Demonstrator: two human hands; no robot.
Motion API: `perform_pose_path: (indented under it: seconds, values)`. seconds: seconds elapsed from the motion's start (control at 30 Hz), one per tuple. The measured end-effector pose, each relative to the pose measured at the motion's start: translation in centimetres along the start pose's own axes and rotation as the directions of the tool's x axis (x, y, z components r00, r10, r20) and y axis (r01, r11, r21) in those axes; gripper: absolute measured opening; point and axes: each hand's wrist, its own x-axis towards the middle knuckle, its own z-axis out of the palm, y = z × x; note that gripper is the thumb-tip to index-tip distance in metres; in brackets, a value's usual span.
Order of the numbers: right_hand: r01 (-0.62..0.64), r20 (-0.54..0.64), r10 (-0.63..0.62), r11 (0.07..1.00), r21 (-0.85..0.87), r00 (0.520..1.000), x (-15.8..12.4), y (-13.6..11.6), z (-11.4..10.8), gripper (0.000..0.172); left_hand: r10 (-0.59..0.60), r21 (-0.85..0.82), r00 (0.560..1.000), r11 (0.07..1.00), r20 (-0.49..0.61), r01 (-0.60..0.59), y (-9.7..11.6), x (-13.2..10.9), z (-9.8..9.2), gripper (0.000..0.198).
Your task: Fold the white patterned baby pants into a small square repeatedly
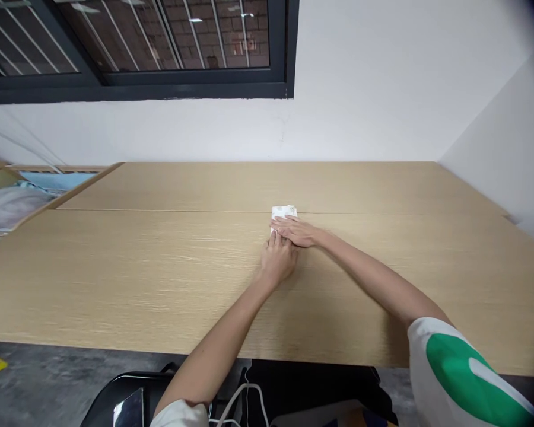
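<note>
A small folded white sheet (285,211) with faint marks lies on the wooden table, across its seam; paper or cloth, I cannot tell which. My right hand (294,230) rests flat over it, fingers stretched to the left and covering much of its near part. Just below, my left hand (277,256) is partly curled, its fingertips on the sheet's near left edge. The two hands touch and overlap there. My left thumb and whatever lies beneath both palms are hidden.
The wide wooden table (137,267) reaches a white wall (360,89) with a dark-framed window (196,77). Bedding (18,204) shows beyond its left end. Below the front edge are a black chair (111,397), a phone-like dark slab (130,409) and a white cable (249,385).
</note>
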Motion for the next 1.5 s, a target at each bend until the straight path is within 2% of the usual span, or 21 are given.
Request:
perform_pose_path:
  seconds: [0.13, 0.3, 0.4, 0.47, 0.57, 0.63, 0.7, 0.83, 1.0, 1.1, 1.17, 1.3, 1.4, 1.47, 1.5]
  values:
    - [-0.068, -0.069, 0.066, 0.997, -0.033, 0.995, 0.2, 2.0, -0.9, 0.064, 0.002, 0.029, 1.000, 1.000, 0.014, -0.002, -0.1, 0.0, 0.0, 0.054]
    - [-0.191, -0.114, 0.184, 0.980, -0.050, 0.976, 0.8, 3.0, -1.1, 0.070, 0.000, 0.035, 1.000, 0.999, 0.018, -0.001, 0.0, 0.0, 0.1, 0.057]
    - [-0.238, -0.158, 0.231, 0.971, -0.023, 0.960, 1.3, 3.7, -0.9, 0.073, 0.001, -0.016, 1.000, 1.000, 0.001, -0.001, -0.4, 0.2, 0.1, 0.057]
    - [-0.283, -0.238, 0.287, 0.958, 0.054, 0.928, 1.4, 4.1, -1.0, 0.073, -0.020, -0.079, 0.999, 0.997, -0.039, 0.016, -0.9, 0.4, 0.1, 0.055]
    - [-0.345, -0.429, 0.393, 0.920, 0.187, 0.814, 1.4, 4.5, -1.2, 0.069, -0.132, -0.117, 0.982, 0.986, -0.137, 0.117, -1.8, 0.8, 0.0, 0.052]
    - [-0.346, -0.519, 0.404, 0.915, 0.210, 0.753, 1.2, 4.5, -1.3, 0.065, -0.227, -0.126, 0.962, 0.970, -0.149, 0.209, -2.2, 1.0, 0.1, 0.050]
    - [-0.332, -0.544, 0.375, 0.926, 0.180, 0.751, 1.0, 4.2, -1.3, 0.059, -0.274, -0.193, 0.956, 0.949, -0.102, 0.251, -2.5, 1.2, 0.2, 0.048]
    - [-0.370, -0.514, 0.379, 0.921, 0.125, 0.769, 0.5, 3.1, -0.8, 0.046, -0.247, -0.354, 0.968, 0.911, -0.053, 0.213, -2.9, 1.7, 0.6, 0.043]
    - [-0.483, -0.538, 0.445, 0.872, 0.078, 0.716, -1.7, 1.2, -0.2, 0.035, -0.163, -0.469, 0.984, 0.876, -0.069, 0.112, -2.8, 2.5, 0.3, 0.036]
    - [-0.544, -0.563, 0.466, 0.839, 0.036, 0.682, -4.6, -0.6, -0.4, 0.029, -0.074, -0.531, 0.994, 0.847, -0.077, 0.022, -1.8, 2.3, -0.1, 0.030]
    - [-0.564, -0.557, 0.479, 0.825, 0.022, 0.679, -7.4, -2.0, -0.6, 0.024, 0.001, -0.563, 0.998, 0.825, -0.068, -0.040, -0.8, 1.8, -0.5, 0.027]
    - [-0.580, -0.525, 0.526, 0.811, 0.073, 0.669, -15.3, -5.5, -0.9, 0.015, 0.190, -0.620, 0.982, 0.770, 0.000, -0.149, 2.1, 0.4, -1.6, 0.023]
    - [-0.571, -0.539, 0.580, 0.794, 0.207, 0.611, -22.6, -8.7, -0.9, 0.021, 0.337, -0.666, 0.939, 0.715, 0.063, -0.213, 5.6, -1.2, -2.4, 0.023]
    - [-0.565, -0.533, 0.644, 0.756, 0.331, 0.549, -27.5, -11.3, -1.0, 0.028, 0.465, -0.710, 0.879, 0.655, 0.108, -0.259, 8.5, -2.8, -2.9, 0.028]
    - [-0.570, -0.527, 0.682, 0.724, 0.389, 0.507, -29.8, -12.7, -1.1, 0.032, 0.538, -0.735, 0.833, 0.616, 0.129, -0.284, 10.2, -3.7, -3.1, 0.032]
